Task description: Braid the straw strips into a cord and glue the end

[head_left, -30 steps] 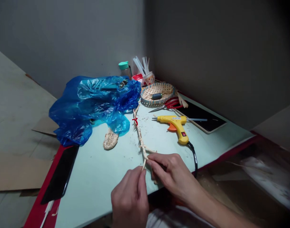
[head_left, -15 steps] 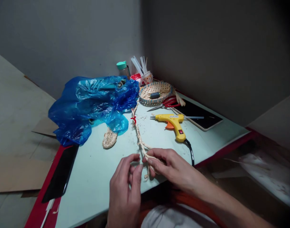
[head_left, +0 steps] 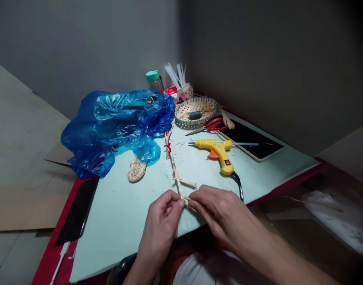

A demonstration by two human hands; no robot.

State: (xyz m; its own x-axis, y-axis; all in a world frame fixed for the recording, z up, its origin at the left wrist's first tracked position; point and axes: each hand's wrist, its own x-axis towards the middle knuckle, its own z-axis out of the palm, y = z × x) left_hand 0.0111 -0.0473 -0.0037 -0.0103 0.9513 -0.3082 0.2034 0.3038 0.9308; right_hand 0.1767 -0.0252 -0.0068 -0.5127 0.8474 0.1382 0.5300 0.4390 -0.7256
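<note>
A pale braided cord (head_left: pixel 174 168) of straw-like strands runs from beside the blue bag down to my fingers, with a red tie (head_left: pixel 168 147) near its far end. My left hand (head_left: pixel 165 213) pinches the near end of the braid between thumb and forefinger. Just to its right, my right hand (head_left: pixel 217 206) is closed on the loose strands at the same end. One short strand end (head_left: pixel 189 183) sticks out to the right above my right fingertips. Left of the cord lies a flat coiled piece of braid (head_left: pixel 137 170), its top under the blue bag.
A yellow glue gun (head_left: pixel 215 148) with a black cable lies right of the cord. Behind it are red-handled scissors (head_left: pixel 212 124), a woven basket (head_left: pixel 185 118) holding a dark spool, and a cup of glue sticks (head_left: pixel 185 93). A blue plastic bag (head_left: pixel 118 126) covers the back left. A black phone (head_left: pixel 77 213) lies at the left edge.
My left hand has moved right and closed on the braid's end. My right hand has shifted its grip on the strands, and a short strand now sticks out above it. The view has tilted slightly.
</note>
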